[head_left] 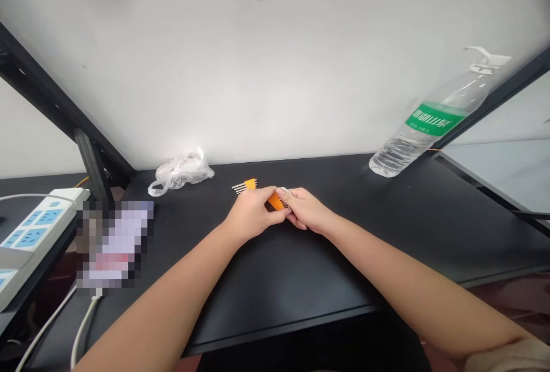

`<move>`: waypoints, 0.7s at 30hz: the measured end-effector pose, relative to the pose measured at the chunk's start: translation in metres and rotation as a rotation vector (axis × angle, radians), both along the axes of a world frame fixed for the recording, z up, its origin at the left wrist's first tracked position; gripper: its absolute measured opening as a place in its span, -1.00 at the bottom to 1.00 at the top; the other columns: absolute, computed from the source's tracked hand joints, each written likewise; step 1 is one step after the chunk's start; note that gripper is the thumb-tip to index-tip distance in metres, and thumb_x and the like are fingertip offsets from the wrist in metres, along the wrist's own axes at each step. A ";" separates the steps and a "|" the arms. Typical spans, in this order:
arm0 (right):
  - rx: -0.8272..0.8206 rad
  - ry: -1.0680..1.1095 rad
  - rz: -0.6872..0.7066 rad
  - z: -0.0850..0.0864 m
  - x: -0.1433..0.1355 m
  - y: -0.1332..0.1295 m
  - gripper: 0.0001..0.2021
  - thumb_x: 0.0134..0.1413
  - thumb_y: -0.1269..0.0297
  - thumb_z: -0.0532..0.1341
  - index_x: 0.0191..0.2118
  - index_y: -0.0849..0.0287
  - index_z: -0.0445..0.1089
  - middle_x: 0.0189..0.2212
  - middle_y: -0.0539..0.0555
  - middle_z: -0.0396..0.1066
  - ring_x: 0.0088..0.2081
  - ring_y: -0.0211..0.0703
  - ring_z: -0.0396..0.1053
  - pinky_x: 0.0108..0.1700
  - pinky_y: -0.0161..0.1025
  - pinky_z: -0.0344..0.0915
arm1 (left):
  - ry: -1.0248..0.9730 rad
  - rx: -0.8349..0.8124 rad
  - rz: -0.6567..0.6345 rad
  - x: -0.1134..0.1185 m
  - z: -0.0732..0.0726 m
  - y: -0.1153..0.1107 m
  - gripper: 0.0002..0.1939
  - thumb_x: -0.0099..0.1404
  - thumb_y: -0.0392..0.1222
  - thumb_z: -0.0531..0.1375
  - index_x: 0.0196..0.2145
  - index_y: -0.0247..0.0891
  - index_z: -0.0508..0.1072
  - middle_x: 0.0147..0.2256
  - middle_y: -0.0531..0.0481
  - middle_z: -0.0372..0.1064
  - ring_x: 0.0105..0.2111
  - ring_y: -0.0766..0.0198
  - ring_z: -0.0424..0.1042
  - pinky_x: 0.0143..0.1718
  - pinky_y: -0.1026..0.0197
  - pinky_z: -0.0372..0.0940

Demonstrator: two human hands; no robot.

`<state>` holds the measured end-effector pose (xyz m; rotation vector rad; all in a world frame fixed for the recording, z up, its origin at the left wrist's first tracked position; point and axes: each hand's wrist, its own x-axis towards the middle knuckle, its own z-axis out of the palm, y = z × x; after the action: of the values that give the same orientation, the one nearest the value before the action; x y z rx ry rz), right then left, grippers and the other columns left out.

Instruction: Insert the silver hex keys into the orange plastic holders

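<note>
Both hands meet over the middle of the black table [275, 280]. My left hand [251, 211] has thumb and fingers closed round an orange holder [275, 201] with thin metal pieces along its edge. At its right end my right hand [308, 210] is also closed, thumb on top, gripping the same holder. A small silvery bit shows by the right thumb, too small to name. Just behind my left hand lies a second orange piece [250, 184] with several slim metal rods sticking out to the left. The fingers partly hide both orange pieces.
A crumpled clear plastic bag [183, 171] lies at the back left. A big water bottle [429, 122] with a green label stands at the back right. On the left are a blurred-out phone [116, 246] with a white cable [83, 320] and a power strip [40, 234].
</note>
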<state>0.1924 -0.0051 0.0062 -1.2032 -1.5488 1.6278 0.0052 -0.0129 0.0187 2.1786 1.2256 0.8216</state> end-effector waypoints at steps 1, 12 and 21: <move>0.007 -0.024 -0.021 0.000 -0.001 0.000 -0.38 0.25 -0.35 0.11 -0.53 0.13 0.22 -0.76 -0.09 0.13 -0.77 -0.37 -0.02 -0.74 -0.34 -0.08 | 0.029 0.012 0.014 0.000 0.000 0.000 -0.84 0.26 -0.08 0.30 -0.23 -0.17 0.52 -0.42 0.08 0.49 -0.47 0.30 0.38 -0.40 0.22 0.21; 0.072 0.019 -0.207 -0.007 -0.013 -0.002 -0.40 0.18 -0.37 0.17 -0.49 0.13 0.24 -0.71 -0.12 0.08 -0.71 -0.37 -0.04 -0.69 -0.31 -0.12 | 0.058 -0.009 0.080 0.007 0.003 -0.006 -0.86 0.21 -0.10 0.28 -0.32 -0.18 0.43 -0.43 0.06 0.46 -0.47 0.26 0.37 -0.45 0.21 0.19; 0.009 0.245 -0.267 -0.006 -0.016 -0.004 -0.41 0.17 -0.36 0.20 -0.50 0.11 0.23 -0.74 -0.13 0.12 -0.76 -0.36 0.00 -0.74 -0.34 -0.04 | 0.033 -0.061 0.087 0.006 0.001 -0.004 -0.74 0.20 0.00 0.31 -0.45 -0.18 0.37 -0.51 0.11 0.39 -0.51 0.30 0.32 -0.48 0.22 0.14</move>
<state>0.1759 -0.0093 0.0003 -1.1063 -1.1886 1.5252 0.0115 -0.0169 0.0195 2.1104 1.3523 0.7751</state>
